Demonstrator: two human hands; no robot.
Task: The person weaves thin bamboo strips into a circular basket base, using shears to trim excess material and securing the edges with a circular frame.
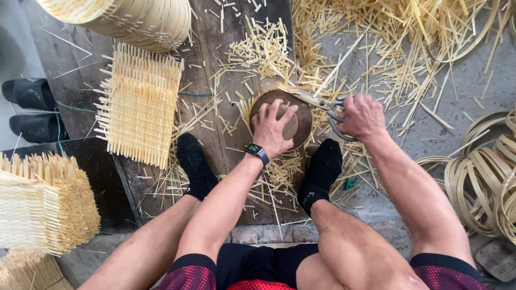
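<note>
My left hand [273, 128] presses flat on a round brown disc [303, 115] that lies on woven bamboo strips on the floor between my feet. My right hand [363, 115] grips the handles of large metal shears [322, 103], whose blades point left along the far rim of the disc. A dark watch sits on my left wrist. The woven piece under the disc is mostly hidden.
Cut bamboo scraps [263, 51] litter the wooden board and concrete. A stack of square woven mats [140, 102] lies at left, another stack [43, 207] nearer left. Coiled bamboo hoops [484, 182] sit at right, a round basket [134, 19] at top, black sandals [32, 110] far left.
</note>
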